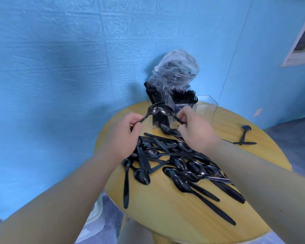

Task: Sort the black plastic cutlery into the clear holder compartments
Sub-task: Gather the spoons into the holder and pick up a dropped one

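Head view, one frame; round wooden table [174, 208] against a blue textured wall [51, 59]; left hand [125, 136] raised above the table at about 10 o'clock from the table's middle, fingers curled, pinching the handle end of a black spoon [152, 110] whose bowl points up toward 1 o'clock; right hand [195, 131] at about 12 o'clock, fingers curled, pinching the handle of a second spoon [164, 111] whose bowl lies against the first spoon's bowl; both bowls held in front of the clear holder [205, 111]; holder stands at the table's 12 o'clock edge, its left compartment packed with black handles, its middle compartment holding forks [183, 97] with tines up, its right compartment showing only clear walls; clear plastic bag [176, 67] behind the holder against the wall; loose pile of black cutlery [180, 166], mostly spoons, spread over the table's middle beneath both forearms; two stray black pieces [244, 138] at the 3 o'clock edge, well apart from the pile.
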A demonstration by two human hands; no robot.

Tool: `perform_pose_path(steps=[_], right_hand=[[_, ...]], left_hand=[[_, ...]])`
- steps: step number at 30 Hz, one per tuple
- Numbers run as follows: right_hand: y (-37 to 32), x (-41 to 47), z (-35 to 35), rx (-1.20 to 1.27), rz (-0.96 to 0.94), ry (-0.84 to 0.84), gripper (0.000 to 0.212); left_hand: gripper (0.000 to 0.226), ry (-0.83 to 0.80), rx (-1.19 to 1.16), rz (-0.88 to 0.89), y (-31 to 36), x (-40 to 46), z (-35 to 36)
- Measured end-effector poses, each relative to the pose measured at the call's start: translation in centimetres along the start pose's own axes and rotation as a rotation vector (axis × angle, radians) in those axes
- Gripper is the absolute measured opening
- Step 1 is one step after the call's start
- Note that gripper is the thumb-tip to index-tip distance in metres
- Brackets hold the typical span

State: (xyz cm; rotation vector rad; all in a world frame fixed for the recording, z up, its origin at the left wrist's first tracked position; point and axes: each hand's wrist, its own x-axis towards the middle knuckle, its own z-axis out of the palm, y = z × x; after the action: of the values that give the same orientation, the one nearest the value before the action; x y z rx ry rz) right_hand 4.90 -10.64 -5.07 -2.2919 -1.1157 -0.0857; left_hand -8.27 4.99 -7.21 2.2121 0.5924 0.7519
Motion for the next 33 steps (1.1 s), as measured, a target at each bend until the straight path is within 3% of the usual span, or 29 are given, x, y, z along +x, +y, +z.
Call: perform_pose_path(steps=[6, 13, 16, 19, 22, 26, 33], right_hand=[[-0.1, -2.4, -2.5, 0.117, 0.009, 0.096, 0.027], [-0.1, -3.8, -4.8, 0.426, 0.197, 0.105, 0.016], [-0.5, -4.1, -5.7, 0.646, 0.252, 0.107, 0.021], [-0.8, -4.2, -5.9, 0.752, 0.272, 0.124, 0.012], [-1.0, -4.1, -5.7, 0.812, 0.323, 0.210, 0.018], [-1.2, -3.8, -5.7, 1.070, 0.419, 0.304, 0.016], [-0.9, -3.3, -5.6, 1.222, 0.468, 0.370, 0.020]], left_hand=[[0.026, -0.062, 0.130, 0.039, 3.1, -2.1, 0.6], [0.029, -0.093, 0.128, 0.069, 4.8, -2.8, 1.8], [0.028, -0.108, 0.110, 0.090, 5.7, -2.8, 2.0], [0.028, -0.121, 0.095, 0.102, 6.5, -2.8, 2.3], [0.029, -0.128, 0.048, 0.087, 7.0, -2.8, 2.9], [0.028, -0.143, -0.027, 0.044, 8.1, -2.9, 3.7], [0.027, -0.175, -0.130, 0.061, 9.2, -2.9, 4.9]])
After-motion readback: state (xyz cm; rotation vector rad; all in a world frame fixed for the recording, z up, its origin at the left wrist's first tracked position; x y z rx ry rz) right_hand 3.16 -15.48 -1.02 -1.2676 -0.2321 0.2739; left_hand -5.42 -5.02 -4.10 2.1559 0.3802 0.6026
